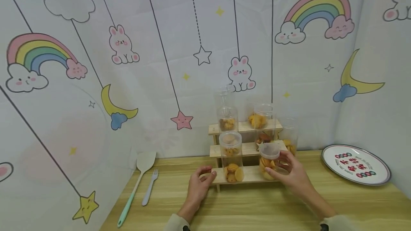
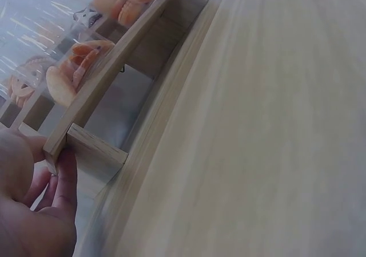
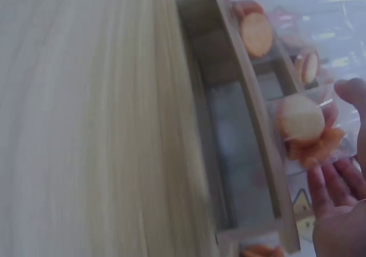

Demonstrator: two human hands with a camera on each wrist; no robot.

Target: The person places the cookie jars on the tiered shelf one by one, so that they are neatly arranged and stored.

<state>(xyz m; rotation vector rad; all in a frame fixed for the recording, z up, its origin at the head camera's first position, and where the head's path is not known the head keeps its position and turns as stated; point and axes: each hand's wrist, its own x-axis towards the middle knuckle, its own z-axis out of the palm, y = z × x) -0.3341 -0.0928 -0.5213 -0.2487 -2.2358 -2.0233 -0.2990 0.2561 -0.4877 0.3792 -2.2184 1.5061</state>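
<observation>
A three-tier wooden display rack [image 1: 250, 175] stands on the table, with clear lidded jars of cookies on its steps. My left hand [image 1: 199, 186] pinches the left end of the lowest step; in the left wrist view, its thumb lies above the board and fingers below. My right hand [image 1: 295, 177] holds a short jar [image 1: 269, 161] by its sides, at the right of that step. Thumb and fingers stand on opposite sides of this jar [image 3: 311, 131] in the right wrist view. A taller jar [image 1: 232, 158] stands on the step's left part.
More jars stand behind, including one with round cookies [image 1: 258, 120] on the top step and another jar [image 1: 290, 134] at the rack's right. A spatula [image 1: 136, 188] and a fork [image 1: 150, 188] lie left. An oval plate [image 1: 379, 174] lies right. A patterned cloth [image 1: 160, 81] hangs behind.
</observation>
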